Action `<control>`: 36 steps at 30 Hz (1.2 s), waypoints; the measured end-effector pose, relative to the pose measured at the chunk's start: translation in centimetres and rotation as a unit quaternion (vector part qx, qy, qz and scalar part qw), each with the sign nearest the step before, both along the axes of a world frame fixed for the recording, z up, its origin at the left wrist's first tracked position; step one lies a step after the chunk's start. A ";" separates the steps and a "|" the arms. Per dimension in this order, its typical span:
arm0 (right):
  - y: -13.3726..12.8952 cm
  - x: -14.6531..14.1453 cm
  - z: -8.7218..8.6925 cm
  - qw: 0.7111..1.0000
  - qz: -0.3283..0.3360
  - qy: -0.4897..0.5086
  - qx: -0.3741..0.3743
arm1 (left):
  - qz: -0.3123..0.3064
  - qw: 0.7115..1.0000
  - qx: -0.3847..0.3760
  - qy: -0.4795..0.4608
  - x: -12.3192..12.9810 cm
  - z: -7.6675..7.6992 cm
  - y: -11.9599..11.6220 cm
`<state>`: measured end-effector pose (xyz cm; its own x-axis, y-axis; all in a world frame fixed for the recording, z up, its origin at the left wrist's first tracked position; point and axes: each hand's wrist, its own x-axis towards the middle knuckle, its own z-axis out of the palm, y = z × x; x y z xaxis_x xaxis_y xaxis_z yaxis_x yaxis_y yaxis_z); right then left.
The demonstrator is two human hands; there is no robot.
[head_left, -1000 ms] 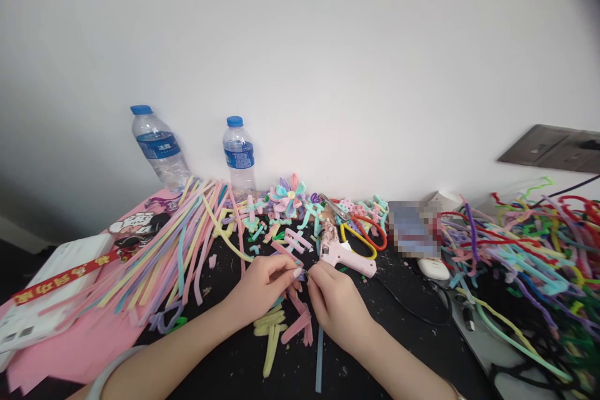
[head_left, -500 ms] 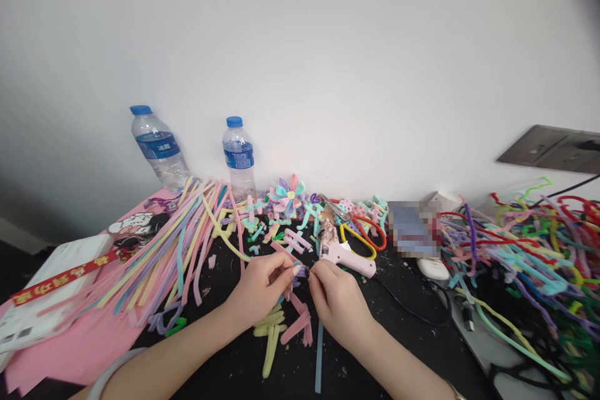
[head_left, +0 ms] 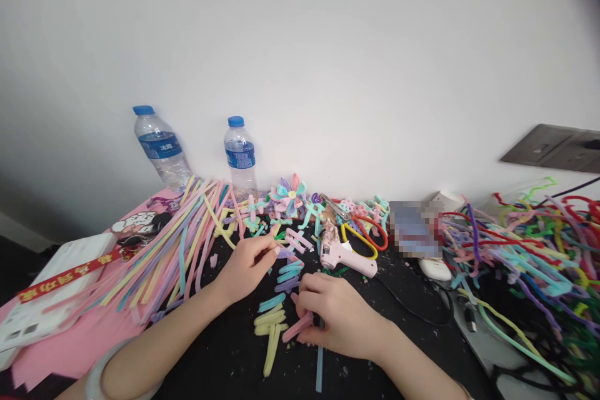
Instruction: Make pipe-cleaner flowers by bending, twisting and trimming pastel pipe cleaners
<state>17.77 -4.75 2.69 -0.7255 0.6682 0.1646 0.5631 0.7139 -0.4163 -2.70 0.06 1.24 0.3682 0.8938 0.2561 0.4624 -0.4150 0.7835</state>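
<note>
My left hand [head_left: 250, 265] reaches to the heap of small bent pipe-cleaner pieces, its thumb and forefinger pinched together beside a green piece [head_left: 280, 235]. What sits between those fingertips is too small to make out. Lower down, my right hand [head_left: 335, 309] curls over a pink folded pipe cleaner [head_left: 299, 327], thumb and fingers closed around its end. Just left of it lie folded yellow pipe cleaners [head_left: 270, 328] and a blue one [head_left: 272, 303]. Blue and purple folded pieces [head_left: 289, 274] rest between my hands. A clear glue stick [head_left: 319, 362] extends below my right hand.
A pink glue gun [head_left: 347, 257] with a black cord and scissors [head_left: 370, 234] lie behind my right hand. Long pipe cleaners [head_left: 154, 262] fan out at left; a tangled pile [head_left: 529, 250] fills the right. Two water bottles [head_left: 240, 156] and a finished flower [head_left: 291, 195] stand by the wall.
My hands have moved apart. The left has gone up and left to the small pieces; the right has come down onto the pink pipe cleaner. Blue and purple folded pieces are now uncovered.
</note>
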 end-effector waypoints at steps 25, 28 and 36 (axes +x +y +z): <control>0.8 0.2 -2.0 0.977 -0.132 0.162 -0.026 | -0.112 0.993 0.008 0.047 -0.2 0.4 -0.6; 0.5 -0.1 -1.9 0.980 -0.099 0.163 -0.052 | -0.135 0.990 -0.009 0.044 0.4 0.3 -1.2; 0.2 -0.3 -1.5 0.982 -0.102 0.153 -0.050 | -0.111 0.993 -0.018 0.043 1.3 0.0 -1.5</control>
